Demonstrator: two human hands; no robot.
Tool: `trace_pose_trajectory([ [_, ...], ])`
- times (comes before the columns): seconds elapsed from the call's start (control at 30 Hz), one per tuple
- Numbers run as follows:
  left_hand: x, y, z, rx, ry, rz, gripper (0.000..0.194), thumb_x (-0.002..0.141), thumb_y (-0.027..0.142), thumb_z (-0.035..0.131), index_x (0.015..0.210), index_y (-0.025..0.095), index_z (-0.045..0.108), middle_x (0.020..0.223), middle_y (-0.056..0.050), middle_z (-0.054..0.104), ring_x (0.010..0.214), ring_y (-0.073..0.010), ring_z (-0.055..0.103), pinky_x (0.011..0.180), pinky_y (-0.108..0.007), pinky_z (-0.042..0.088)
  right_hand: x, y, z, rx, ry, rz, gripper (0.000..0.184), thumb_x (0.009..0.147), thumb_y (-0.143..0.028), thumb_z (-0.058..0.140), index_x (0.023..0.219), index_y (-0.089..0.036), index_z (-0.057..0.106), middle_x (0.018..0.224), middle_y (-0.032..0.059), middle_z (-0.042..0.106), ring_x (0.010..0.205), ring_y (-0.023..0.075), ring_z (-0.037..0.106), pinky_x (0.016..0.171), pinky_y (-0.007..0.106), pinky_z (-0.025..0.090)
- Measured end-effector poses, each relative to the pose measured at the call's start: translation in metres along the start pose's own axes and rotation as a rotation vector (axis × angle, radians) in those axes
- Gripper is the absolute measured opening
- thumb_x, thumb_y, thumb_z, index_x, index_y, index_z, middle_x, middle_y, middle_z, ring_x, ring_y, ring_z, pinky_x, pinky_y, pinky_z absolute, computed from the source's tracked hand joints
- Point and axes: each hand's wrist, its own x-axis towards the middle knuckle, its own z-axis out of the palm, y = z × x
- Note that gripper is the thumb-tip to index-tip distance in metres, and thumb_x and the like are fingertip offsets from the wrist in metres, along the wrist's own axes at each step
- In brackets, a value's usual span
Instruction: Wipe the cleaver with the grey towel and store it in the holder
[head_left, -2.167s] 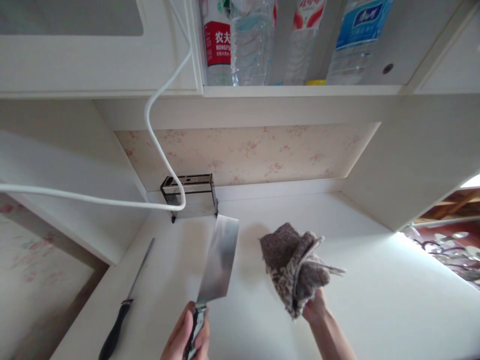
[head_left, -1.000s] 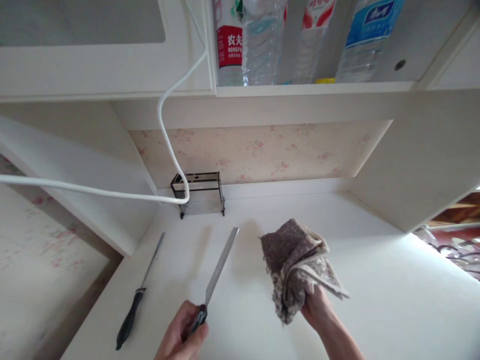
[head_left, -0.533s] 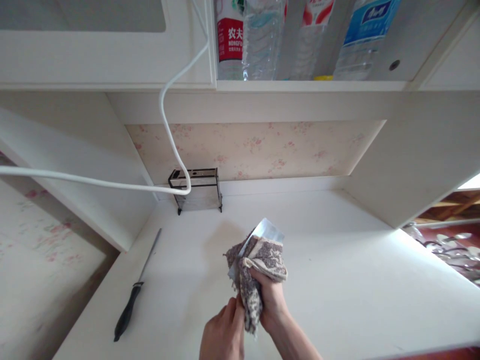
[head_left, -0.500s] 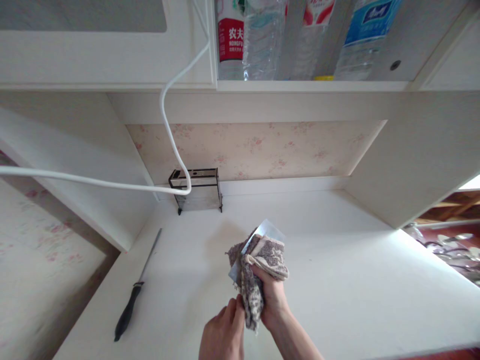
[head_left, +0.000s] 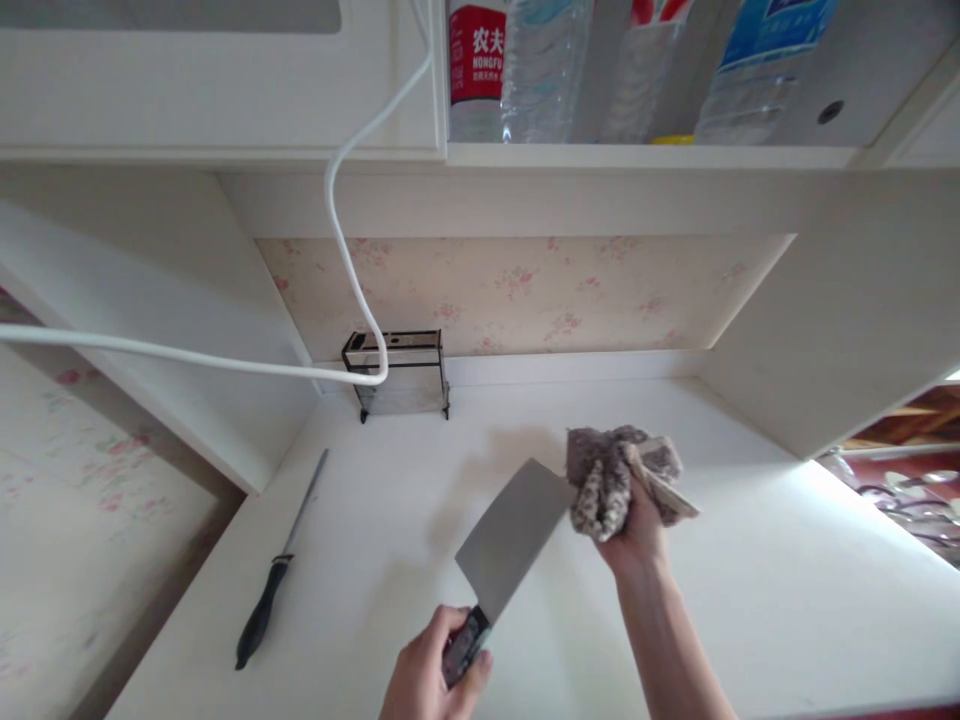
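Cleaver [head_left: 506,558] up over the near middle of the white table [head_left: 810,570], we are gripping its dark handle [head_left: 466,646] in our left hand [head_left: 431,665], probably so we are not touching the sharp blade [head_left: 521,530]. We are squeezing a bunched brown cloth [head_left: 604,485] in our right hand [head_left: 636,540], maybe so its thick folds are making a soft pad; it is hanging just beside the blade's far right corner, and we cannot tell if they are touching. On the left, a metal rod [head_left: 279,567] is lying flat, seemingly out of our way.

Cleaver [head_left: 508,548] up, cloth [head_left: 598,475] alongside!
Black-handled, broad-bladed, it slants up rightward; the cloth's crumpled, brown and cream, near its tip.
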Motion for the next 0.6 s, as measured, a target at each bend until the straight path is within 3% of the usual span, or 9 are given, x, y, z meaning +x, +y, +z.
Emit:
trace_pose_trajectory([
  [0.07,0.005,0.013,-0.013,-0.389,-0.04,-0.266,0.032,0.083,0.052,0.059,0.087,0.02,0.053,0.061,0.004,0.05,0.044,-0.0059,0.043,0.04,-0.017,0.031,0.005,-0.016,-0.011,0.022,0.05,-0.061,0.024,0.072,-0.026,0.072,0.096,-0.026,0.07,0.086,-0.0035,0.073,0.082,0.0157,0.069,0.085,0.032,0.054],
  [0.13,0.012,0.023,-0.026,-0.763,-0.041,-0.435,0.037,0.082,0.055,0.06,0.084,0.02,0.048,0.061,0.007,0.043,0.036,-0.0011,0.026,0.034,-0.016,0.018,0.001,-0.02,-0.026,-0.027,0.023,-0.043,0.026,0.069,-0.029,0.074,0.094,-0.026,0.071,0.087,-0.0022,0.073,0.085,0.0176,0.068,0.087,0.035,0.053],
  [0.27,0.024,0.028,-0.033,-1.289,-0.066,-0.511,0.039,0.078,0.053,0.066,0.092,0.019,0.054,0.059,0.009,0.041,0.034,0.0004,0.016,0.031,-0.015,0.017,-0.034,0.009,-0.044,-0.184,-0.158,0.242,0.027,0.058,-0.039,0.081,0.078,-0.024,0.072,0.079,0.0031,0.073,0.08,0.0246,0.068,0.083,0.041,0.053],
  [0.4,0.025,0.014,-0.006,-1.464,-0.208,-0.602,0.038,0.076,0.051,0.068,0.084,0.015,0.06,0.052,0.008,0.044,0.029,0.0008,0.014,0.026,-0.015,0.015,-0.074,0.048,-0.021,-0.297,-0.311,0.528,0.031,0.059,-0.045,0.079,0.073,-0.018,0.071,0.075,0.0075,0.071,0.084,0.0279,0.066,0.08,0.041,0.052],
  [0.5,0.021,0.001,0.017,-1.494,-0.378,-0.645,0.05,0.077,0.06,0.063,0.062,0.013,0.056,0.035,0.008,0.032,0.024,-0.0007,0.015,0.025,-0.015,0.014,-0.092,0.061,0.006,-0.406,-0.322,0.517,0.022,0.059,-0.029,0.08,0.073,-0.015,0.07,0.081,0.007,0.071,0.087,0.0248,0.065,0.081,0.035,0.051],
  [0.6,0.018,-0.005,0.026,-1.508,-0.495,-0.672,0.056,0.075,0.066,0.061,0.055,0.014,0.052,0.03,0.009,0.024,0.023,-0.002,0.019,0.026,-0.015,0.015,-0.097,0.064,0.02,-0.483,-0.274,0.468,0.024,0.06,-0.018,0.078,0.082,-0.012,0.07,0.089,0.0075,0.072,0.084,0.0225,0.065,0.078,0.033,0.052],
])
